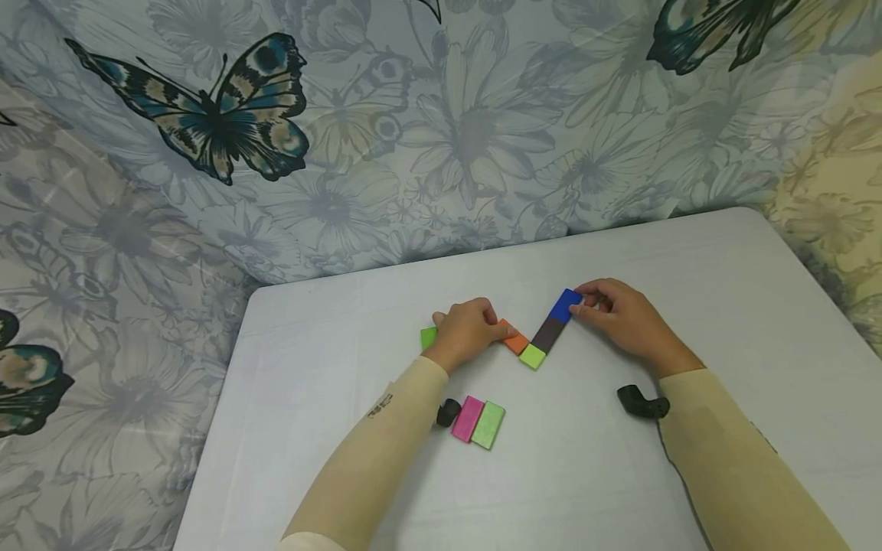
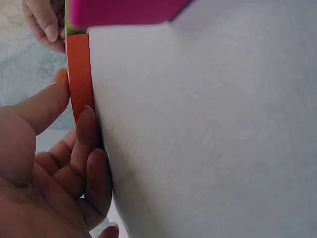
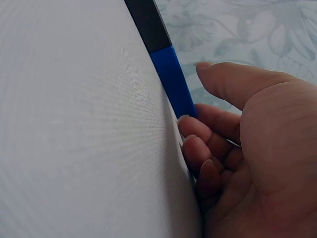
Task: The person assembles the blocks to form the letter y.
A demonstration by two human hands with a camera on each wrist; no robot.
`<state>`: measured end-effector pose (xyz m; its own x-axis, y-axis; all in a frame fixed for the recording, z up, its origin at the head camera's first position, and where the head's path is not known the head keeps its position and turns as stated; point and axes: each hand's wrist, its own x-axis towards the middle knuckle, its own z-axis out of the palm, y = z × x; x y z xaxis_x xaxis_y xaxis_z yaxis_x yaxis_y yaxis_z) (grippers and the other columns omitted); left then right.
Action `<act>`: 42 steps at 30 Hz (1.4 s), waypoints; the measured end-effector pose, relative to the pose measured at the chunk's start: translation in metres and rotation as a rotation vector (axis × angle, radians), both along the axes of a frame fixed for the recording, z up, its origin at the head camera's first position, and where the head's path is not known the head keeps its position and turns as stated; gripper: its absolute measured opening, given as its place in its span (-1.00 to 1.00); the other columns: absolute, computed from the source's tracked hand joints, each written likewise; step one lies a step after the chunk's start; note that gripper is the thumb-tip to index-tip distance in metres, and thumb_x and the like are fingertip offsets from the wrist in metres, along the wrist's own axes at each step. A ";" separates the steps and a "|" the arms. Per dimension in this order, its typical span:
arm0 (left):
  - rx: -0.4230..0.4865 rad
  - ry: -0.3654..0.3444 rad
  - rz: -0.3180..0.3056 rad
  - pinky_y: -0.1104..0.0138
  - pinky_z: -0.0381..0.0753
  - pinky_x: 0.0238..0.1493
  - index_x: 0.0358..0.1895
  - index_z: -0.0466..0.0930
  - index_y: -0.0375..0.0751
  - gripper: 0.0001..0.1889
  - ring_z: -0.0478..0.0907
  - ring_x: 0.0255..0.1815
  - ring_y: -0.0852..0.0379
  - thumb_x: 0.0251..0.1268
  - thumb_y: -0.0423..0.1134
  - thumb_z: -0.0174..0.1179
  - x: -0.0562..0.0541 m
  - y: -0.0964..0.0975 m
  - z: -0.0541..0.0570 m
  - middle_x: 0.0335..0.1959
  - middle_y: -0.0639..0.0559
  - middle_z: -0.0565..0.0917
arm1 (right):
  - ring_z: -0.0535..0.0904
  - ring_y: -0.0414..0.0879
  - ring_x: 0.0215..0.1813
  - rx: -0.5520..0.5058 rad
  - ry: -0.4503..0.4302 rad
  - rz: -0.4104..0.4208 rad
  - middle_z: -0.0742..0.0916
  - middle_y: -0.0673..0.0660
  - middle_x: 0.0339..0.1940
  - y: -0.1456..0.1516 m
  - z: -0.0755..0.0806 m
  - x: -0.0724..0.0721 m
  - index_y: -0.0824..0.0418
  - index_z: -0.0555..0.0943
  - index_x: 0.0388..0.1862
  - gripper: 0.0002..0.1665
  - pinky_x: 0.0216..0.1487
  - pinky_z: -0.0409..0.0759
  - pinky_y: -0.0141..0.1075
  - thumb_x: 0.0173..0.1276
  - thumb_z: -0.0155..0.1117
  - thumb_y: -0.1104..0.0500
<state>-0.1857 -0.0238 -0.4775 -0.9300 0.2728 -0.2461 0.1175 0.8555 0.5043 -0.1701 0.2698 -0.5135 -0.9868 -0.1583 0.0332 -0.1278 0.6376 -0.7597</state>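
Observation:
My left hand (image 1: 465,333) pinches an orange block (image 1: 513,337) between thumb and fingertips; in the left wrist view the thumb lies on one side of the orange block (image 2: 79,74) and a finger on the other. A lime block (image 1: 533,357) meets its lower end. From there a dark brown block (image 1: 548,335) and a blue block (image 1: 565,305) run up to the right in a line. My right hand (image 1: 623,317) is beside the blue block; in the right wrist view its fingertips touch the end of the blue block (image 3: 174,82), with the thumb held apart.
A green block (image 1: 429,337) shows partly behind the left hand. Nearer me, a pink block (image 1: 468,419) and a light green block (image 1: 488,425) lie side by side on the white table (image 1: 551,474). Black devices (image 1: 643,402) sit at both wrists. Butterfly-patterned fabric (image 1: 468,138) hangs behind.

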 end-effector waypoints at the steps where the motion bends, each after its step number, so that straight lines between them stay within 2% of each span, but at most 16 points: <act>1: 0.001 0.003 0.001 -0.08 0.20 0.12 -0.21 0.64 -0.03 -0.59 0.59 -0.23 0.12 0.38 0.22 0.50 0.000 0.000 0.000 -0.42 0.21 0.66 | 0.50 0.05 -0.11 -0.003 0.000 0.001 0.68 0.19 -0.05 0.000 0.000 0.000 0.32 0.66 0.31 -0.47 -0.10 0.46 -0.05 0.62 0.43 -0.04; 9: 0.006 0.007 0.012 -0.05 0.19 0.11 -0.18 0.66 -0.03 -0.59 0.60 -0.20 0.12 0.40 0.23 0.48 0.000 -0.001 -0.003 -0.40 0.24 0.66 | 0.51 0.06 -0.12 0.005 0.006 -0.001 0.68 0.18 -0.06 0.000 0.000 0.000 0.32 0.66 0.31 -0.46 -0.12 0.46 -0.06 0.62 0.42 -0.05; 24: 0.066 0.019 -0.009 -0.01 0.18 0.12 0.00 0.72 -0.06 -0.70 0.60 -0.15 0.14 0.53 0.08 0.41 0.003 -0.009 0.005 -0.31 0.24 0.68 | 0.51 0.07 -0.12 0.010 0.009 -0.008 0.68 0.19 -0.07 0.000 -0.001 -0.001 0.33 0.66 0.30 -0.48 -0.11 0.46 -0.04 0.62 0.41 -0.04; 33: 0.125 0.045 0.044 -0.02 0.17 0.17 -0.04 0.72 -0.02 -0.78 0.59 -0.15 0.13 0.53 0.02 0.42 0.003 -0.029 0.011 -0.33 0.25 0.68 | 0.50 0.07 -0.11 0.010 0.000 -0.006 0.67 0.19 -0.06 0.000 -0.001 0.000 0.32 0.65 0.31 -0.46 -0.10 0.45 -0.04 0.63 0.39 -0.06; 42: 0.187 0.079 0.087 -0.03 0.23 0.22 -0.07 0.73 0.00 -0.83 0.63 -0.16 0.17 0.54 -0.02 0.42 0.004 -0.053 0.011 -0.31 0.27 0.71 | 0.50 0.08 -0.11 0.019 0.004 -0.008 0.67 0.20 -0.07 -0.002 -0.001 0.000 0.34 0.65 0.31 -0.48 -0.10 0.45 -0.02 0.63 0.40 -0.02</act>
<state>-0.1816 -0.0765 -0.4668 -0.9665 0.2245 -0.1245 0.0923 0.7565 0.6474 -0.1703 0.2679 -0.5142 -0.9879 -0.1511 0.0342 -0.1257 0.6532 -0.7467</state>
